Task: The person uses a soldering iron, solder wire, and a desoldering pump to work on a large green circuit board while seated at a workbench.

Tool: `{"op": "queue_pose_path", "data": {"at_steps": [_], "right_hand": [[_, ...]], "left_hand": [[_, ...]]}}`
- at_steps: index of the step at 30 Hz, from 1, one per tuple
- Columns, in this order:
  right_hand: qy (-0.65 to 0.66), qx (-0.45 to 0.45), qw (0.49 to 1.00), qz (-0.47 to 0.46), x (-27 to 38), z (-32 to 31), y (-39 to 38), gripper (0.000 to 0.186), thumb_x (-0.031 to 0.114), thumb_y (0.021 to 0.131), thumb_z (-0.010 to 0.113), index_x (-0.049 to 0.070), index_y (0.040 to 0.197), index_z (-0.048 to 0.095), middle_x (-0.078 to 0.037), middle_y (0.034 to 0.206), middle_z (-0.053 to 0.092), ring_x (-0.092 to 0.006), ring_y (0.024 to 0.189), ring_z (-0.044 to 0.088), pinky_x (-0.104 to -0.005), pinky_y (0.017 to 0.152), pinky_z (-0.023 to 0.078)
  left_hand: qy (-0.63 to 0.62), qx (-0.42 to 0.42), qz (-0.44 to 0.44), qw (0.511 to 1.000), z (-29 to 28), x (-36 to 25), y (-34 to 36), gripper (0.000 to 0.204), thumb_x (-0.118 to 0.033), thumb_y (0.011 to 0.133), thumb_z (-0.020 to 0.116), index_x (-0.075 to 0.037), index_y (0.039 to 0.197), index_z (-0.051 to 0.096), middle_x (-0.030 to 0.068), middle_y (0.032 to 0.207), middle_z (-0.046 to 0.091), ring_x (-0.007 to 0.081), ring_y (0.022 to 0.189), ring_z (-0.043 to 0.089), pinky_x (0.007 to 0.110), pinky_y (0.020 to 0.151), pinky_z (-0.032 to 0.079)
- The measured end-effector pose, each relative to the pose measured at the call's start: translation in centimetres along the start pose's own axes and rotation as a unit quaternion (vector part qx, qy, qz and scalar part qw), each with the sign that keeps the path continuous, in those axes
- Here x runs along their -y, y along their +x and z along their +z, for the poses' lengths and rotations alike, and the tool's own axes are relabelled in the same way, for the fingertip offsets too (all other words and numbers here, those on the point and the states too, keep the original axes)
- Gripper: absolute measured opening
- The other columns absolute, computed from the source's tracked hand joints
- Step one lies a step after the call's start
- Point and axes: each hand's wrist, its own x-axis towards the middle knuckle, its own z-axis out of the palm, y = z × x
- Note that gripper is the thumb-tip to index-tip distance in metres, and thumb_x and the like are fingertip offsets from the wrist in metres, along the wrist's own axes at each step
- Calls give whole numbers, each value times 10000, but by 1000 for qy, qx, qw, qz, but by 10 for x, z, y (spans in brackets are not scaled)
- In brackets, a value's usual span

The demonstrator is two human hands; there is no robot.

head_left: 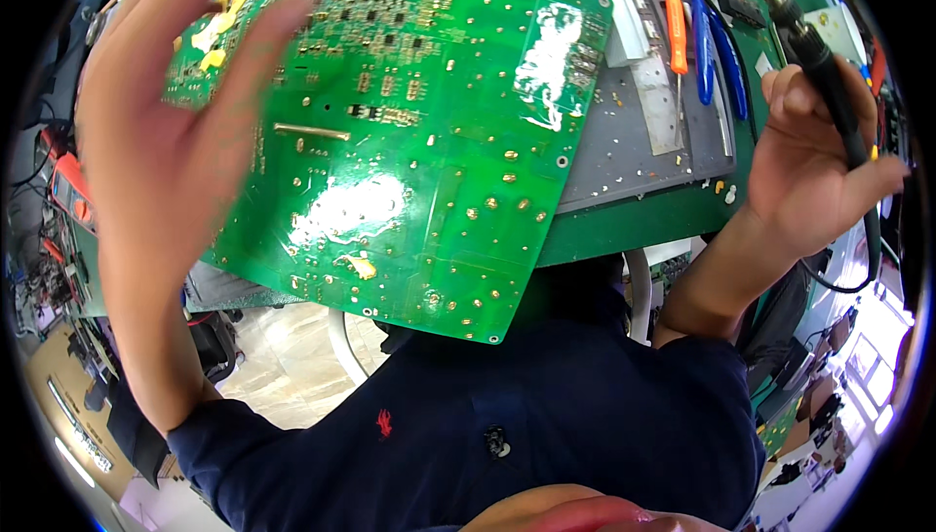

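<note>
A large green circuit board (458, 239), dotted with small components and solder joints, lies tilted over the bench, overhanging its front edge. Yellow patches (219, 25) show on its upper left. Over that side of the board is my left hand (185, 142), blurred, with thumb and fingers spread apart; whether it touches the board I cannot tell. My right hand (804, 171), to the right of the board, has its fingers round the black handle of a soldering iron (824, 74). The iron's metal shaft points up toward the upper left, its cable looping below my hand.
A grey mat (619, 176) on the green bench (595, 239) holds an orange screwdriver (673, 20), blue-handled pliers (704, 49), metal strips and small scraps. A red device (73, 181) and wires crowd the left. A chair's pale frame (639, 288) shows below the bench.
</note>
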Motion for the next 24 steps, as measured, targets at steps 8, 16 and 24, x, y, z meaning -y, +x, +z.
{"op": "queue_pose_path", "data": {"at_steps": [8, 16, 24], "right_hand": [[-53, -65, 996, -15, -7, 0, 6, 539, 409, 969, 432, -66, 1207, 520, -154, 859, 626, -187, 795, 558, -316, 718, 414], [-63, -29, 997, -24, -4, 8, 0, 403, 238, 989, 351, -90, 1167, 503, -157, 764, 635, -181, 662, 600, -268, 614, 472], [-85, -41, 994, 49, 5, 16, -11, 386, 313, 972, 381, -37, 1074, 508, -96, 594, 555, -121, 472, 499, -253, 587, 435]], "left_hand": [[-27, 19, 1, 999, 52, -30, 59, 131, -70, 816, 612, 14, 915, 595, 139, 834, 548, 318, 830, 552, 370, 741, 441], [-105, -61, 40, 992, 62, -23, 61, 96, 37, 824, 600, 29, 919, 608, 92, 882, 621, 193, 784, 600, 259, 737, 455], [-156, -11, 60, 986, 62, -28, 59, 72, 53, 812, 584, 37, 880, 602, 85, 778, 551, 143, 654, 513, 226, 590, 397]]}}
